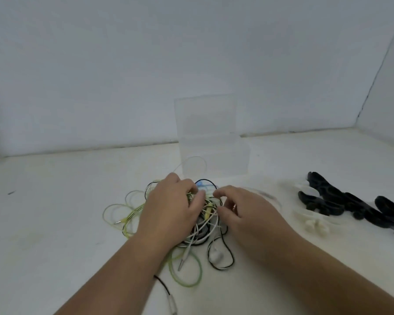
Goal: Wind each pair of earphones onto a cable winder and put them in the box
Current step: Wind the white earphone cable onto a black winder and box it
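Amid tangled earphones (205, 226), left hand (171, 208), right hand (246, 212) gripping (box (212, 144) behind)

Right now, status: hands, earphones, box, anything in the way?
Left hand, right hand: both pinch cables in the earphone tangle. Pairs knotted together, none wound. Clear box behind, lid up. Cable winders lie apart at right.

Pale grey-blue walls (123, 64) meeting at a corner, white tabletop (55, 201)
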The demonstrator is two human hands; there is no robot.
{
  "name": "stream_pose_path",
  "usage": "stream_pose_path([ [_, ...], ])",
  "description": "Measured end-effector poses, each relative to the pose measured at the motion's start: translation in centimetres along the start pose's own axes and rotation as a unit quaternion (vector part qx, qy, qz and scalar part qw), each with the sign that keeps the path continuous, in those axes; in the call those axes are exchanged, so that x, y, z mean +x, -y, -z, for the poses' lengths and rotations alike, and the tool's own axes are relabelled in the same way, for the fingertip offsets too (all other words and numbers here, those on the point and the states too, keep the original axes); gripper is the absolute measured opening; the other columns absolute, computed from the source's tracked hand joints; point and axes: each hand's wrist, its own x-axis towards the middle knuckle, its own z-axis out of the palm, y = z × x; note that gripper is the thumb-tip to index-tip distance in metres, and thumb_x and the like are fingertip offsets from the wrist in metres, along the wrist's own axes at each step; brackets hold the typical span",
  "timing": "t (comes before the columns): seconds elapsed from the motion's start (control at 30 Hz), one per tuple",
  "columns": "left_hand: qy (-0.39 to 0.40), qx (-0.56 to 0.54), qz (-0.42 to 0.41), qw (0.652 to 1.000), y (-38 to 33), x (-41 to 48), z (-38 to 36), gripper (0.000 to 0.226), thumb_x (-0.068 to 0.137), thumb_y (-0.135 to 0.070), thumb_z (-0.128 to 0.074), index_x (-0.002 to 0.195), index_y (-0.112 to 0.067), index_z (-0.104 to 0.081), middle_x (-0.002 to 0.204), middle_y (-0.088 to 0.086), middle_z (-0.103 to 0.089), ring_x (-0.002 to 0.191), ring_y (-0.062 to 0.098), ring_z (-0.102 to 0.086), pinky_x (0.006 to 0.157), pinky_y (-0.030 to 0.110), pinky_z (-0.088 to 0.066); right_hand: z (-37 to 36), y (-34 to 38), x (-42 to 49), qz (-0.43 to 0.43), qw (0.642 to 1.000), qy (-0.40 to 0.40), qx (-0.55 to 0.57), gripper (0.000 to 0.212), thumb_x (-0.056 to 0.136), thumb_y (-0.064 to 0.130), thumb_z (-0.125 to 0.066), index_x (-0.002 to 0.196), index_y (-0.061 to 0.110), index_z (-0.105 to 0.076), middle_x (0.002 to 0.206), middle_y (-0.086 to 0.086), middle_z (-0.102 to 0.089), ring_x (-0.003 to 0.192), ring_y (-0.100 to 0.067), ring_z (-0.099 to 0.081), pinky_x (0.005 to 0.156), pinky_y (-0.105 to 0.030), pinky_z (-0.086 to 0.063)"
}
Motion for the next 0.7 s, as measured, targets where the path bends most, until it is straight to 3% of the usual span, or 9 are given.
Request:
stream_pose_path([
  [0.13,-0.039,-0.032,0.018,0.999,0.2,0.4,0.5,0.032,0.091,-0.057,-0.047,0.077,-0.029,-0.055,0.085,-0.008,-0.049,0.078,0.013,-0.052,0.066,0.032,-0.032,0.1,0.3,-0.3,0.013,0.999,0.000,0.038,0.050,0.085,0.047,-0.065,0.132,0.044,-0.047,0.093,0.015,-0.060,0.087,-0.001,-0.054,0.077,-0.020,-0.042],
  [0.2,-0.066,-0.063,0.017,0.996,0.3,0.4,0.8,0.034,0.091,-0.056,-0.046,0.075,-0.027,-0.054,0.084,-0.006,-0.050,0.075,0.010,-0.050,0.064,0.032,-0.028,0.0,0.3,-0.4,0.041,0.999,0.019,-0.005,0.059,0.080,0.049,-0.070,0.134,0.044,-0.046,0.098,0.017,-0.057,0.093,-0.003,-0.053,0.082,-0.021,-0.042],
  [0.27,-0.082,-0.103,0.010,0.991,0.5,0.3,1.1,0.036,0.090,-0.058,-0.042,0.073,-0.027,-0.051,0.084,-0.005,-0.049,0.075,0.005,-0.049,0.062,0.028,-0.030,-0.1,0.8,-0.4,0.054,0.998,0.023,-0.026,0.050,0.083,0.044,-0.069,0.130,0.042,-0.052,0.096,0.016,-0.060,0.092,-0.007,-0.056,0.084,-0.026,-0.046],
  [0.37,-0.092,-0.132,0.001,0.987,1.1,0.2,1.5,0.039,0.088,-0.060,-0.042,0.071,-0.026,-0.051,0.085,-0.004,-0.050,0.079,0.002,-0.050,0.065,0.014,-0.035,0.3,0.3,0.4,0.029,0.998,-0.062,-0.010,0.022,0.085,0.025,-0.069,0.103,0.037,-0.064,0.075,0.017,-0.059,0.070,-0.003,-0.054,0.072,-0.026,-0.046],
  [0.47,-0.115,-0.123,0.015,0.986,1.7,0.5,2.3,0.038,0.090,-0.053,-0.051,0.067,-0.022,-0.053,0.082,-0.004,-0.051,0.077,0.005,-0.051,0.063,0.018,-0.035,0.8,-0.3,0.9,-0.001,0.994,-0.108,0.006,0.019,0.082,0.020,-0.071,0.092,0.036,-0.067,0.074,0.015,-0.063,0.071,0.000,-0.057,0.072,-0.026,-0.047],
  [0.57,-0.104,-0.090,0.057,0.989,2.1,0.6,2.8,0.036,0.093,-0.041,-0.061,0.065,-0.018,-0.056,0.078,-0.004,-0.054,0.072,0.009,-0.053,0.060,0.021,-0.034,1.1,0.2,0.2,0.023,0.998,-0.050,0.002,0.023,0.079,0.014,-0.071,0.092,0.033,-0.073,0.081,0.012,-0.066,0.074,-0.003,-0.058,0.074,-0.018,-0.046],
  [0.63,-0.092,-0.091,0.106,0.986,1.8,1.0,3.1,0.034,0.092,-0.037,-0.064,0.064,-0.018,-0.060,0.076,-0.002,-0.058,0.077,0.018,-0.058,0.060,0.029,-0.035,1.5,0.9,-0.7,0.061,0.998,-0.009,-0.002,0.019,0.077,0.021,-0.073,0.092,0.031,-0.076,0.082,0.012,-0.067,0.078,-0.005,-0.058,0.070,-0.012,-0.044],
  [0.7,-0.140,-0.074,0.129,0.979,1.0,2.0,3.9,0.024,0.089,-0.033,-0.066,0.068,-0.023,-0.063,0.087,-0.001,-0.061,0.095,0.023,-0.058,0.070,0.031,-0.039,2.2,1.6,-1.5,0.111,0.994,0.022,0.002,0.014,0.078,0.036,-0.071,0.090,0.031,-0.075,0.082,0.010,-0.064,0.082,-0.006,-0.058,0.075,-0.023,-0.047],
])
